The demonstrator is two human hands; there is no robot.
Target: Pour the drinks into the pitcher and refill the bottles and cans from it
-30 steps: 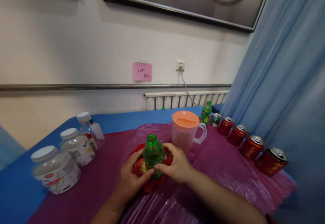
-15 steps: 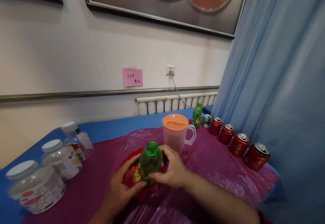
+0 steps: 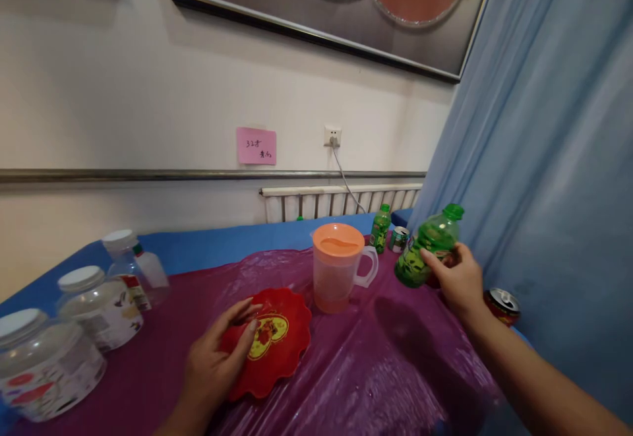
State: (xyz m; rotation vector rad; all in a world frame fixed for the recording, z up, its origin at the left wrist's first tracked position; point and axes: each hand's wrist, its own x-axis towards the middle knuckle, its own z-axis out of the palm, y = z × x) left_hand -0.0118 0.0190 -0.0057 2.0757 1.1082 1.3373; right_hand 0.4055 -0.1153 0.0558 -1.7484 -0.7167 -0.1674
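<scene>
My right hand (image 3: 457, 281) grips a green plastic bottle (image 3: 420, 254) with a green top, tilted and raised above the table on the right. Behind it the row of red cans is mostly hidden. A red scalloped plate (image 3: 284, 357) with a yellow printed design lies on the purple sheet. At its left rim is my left hand (image 3: 217, 350), fingers apart and holding nothing; whether it touches the plate I cannot tell. Just beyond the plate stands a clear pitcher (image 3: 331, 284) with an orange lid and a handle on its right.
Several clear jars with white lids, one a big jar (image 3: 47, 370), line the left side. Another green bottle (image 3: 380, 228) and a small green can (image 3: 398, 239) stand at the back right. One red can (image 3: 503, 307) shows beside my right wrist, near the blue curtain (image 3: 558, 179).
My right hand has carried the green bottle from over the plate up and to the right. My left hand has let go of the bottle and stays by the plate, now uncovered.
</scene>
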